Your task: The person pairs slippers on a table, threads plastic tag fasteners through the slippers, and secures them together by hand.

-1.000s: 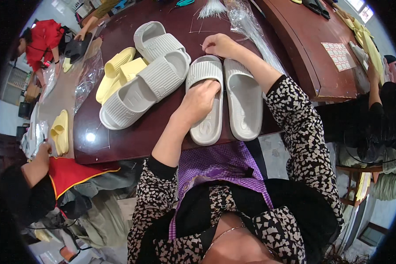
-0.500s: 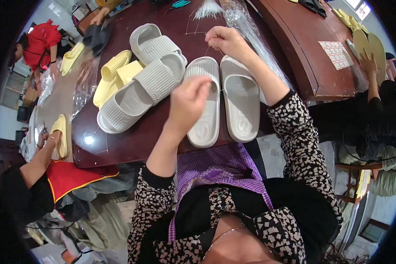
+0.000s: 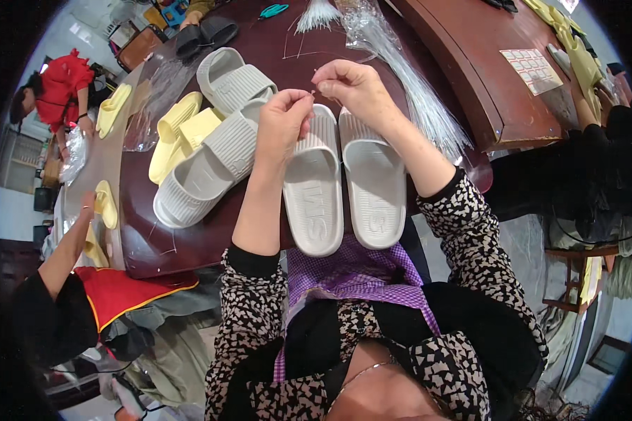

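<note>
Grey ribbed slide sandals lie side by side on a dark-red table (image 3: 211, 247), heels toward the worker, as seen from the head camera. The left hand (image 3: 284, 128), its fingertips drawn into a narrow pinch, overlaps the toe end of the left-hand slide (image 3: 314, 203); whether it touches is unclear. The right hand (image 3: 354, 85), also pinched narrow, sits just beyond the toe of the right-hand slide (image 3: 377, 198). Anything between the fingertips is too fine to make out. Judging by their thick, moulded look, the slides are likely light, springy foam, hard to damage but apt to skid on the glossy surface; the broad strap or the sole's side edges offer the surest hold. Yellow slides (image 3: 167, 137) and another grey slide (image 3: 202, 179) lie to the left, a bundle of thin white strands (image 3: 428, 98) to the right.
</note>
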Action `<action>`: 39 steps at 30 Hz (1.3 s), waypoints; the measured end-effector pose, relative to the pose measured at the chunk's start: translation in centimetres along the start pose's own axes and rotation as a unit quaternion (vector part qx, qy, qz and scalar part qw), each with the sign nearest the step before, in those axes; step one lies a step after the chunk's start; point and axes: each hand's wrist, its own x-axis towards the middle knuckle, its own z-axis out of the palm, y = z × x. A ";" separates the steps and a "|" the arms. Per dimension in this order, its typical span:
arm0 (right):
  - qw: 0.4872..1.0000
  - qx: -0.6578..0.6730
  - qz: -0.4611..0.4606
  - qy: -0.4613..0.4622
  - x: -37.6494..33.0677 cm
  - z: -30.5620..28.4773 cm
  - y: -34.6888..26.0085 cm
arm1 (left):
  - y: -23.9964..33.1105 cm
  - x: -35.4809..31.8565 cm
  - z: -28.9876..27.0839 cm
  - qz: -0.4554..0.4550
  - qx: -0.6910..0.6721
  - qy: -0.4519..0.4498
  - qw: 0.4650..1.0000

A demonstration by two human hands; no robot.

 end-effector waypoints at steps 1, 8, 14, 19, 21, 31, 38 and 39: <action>1.000 0.002 0.002 0.000 -0.2 0.0 -0.1 | 0.1 0.0 0.0 -0.002 0.001 0.000 1.000; 0.987 -0.157 -0.024 -0.001 -1.4 0.1 -0.9 | 0.0 -0.1 -0.3 -0.019 -0.083 0.011 0.996; 0.974 -0.208 -0.091 0.014 -1.6 0.0 -0.9 | -0.3 -0.1 -0.2 -0.014 -0.092 -0.001 0.996; 0.973 -0.209 -0.096 0.020 -1.7 0.1 -0.8 | -0.6 -0.1 -0.5 -0.015 -0.099 -0.007 0.995; 0.973 -0.209 -0.096 0.020 -1.7 0.1 -0.7 | -0.5 -0.1 -0.5 -0.016 -0.100 -0.009 0.995; 0.968 -0.212 -0.133 0.017 -1.7 0.0 -0.5 | -0.3 -0.2 -0.7 -0.024 -0.097 -0.052 0.994; 0.978 -0.182 -0.094 0.033 -1.9 0.2 -1.0 | -0.3 -0.4 -0.6 -0.018 -0.101 -0.044 0.994; 0.978 -0.185 -0.092 0.032 -1.9 0.1 -1.2 | -0.4 -0.4 -0.5 -0.016 -0.105 -0.039 0.994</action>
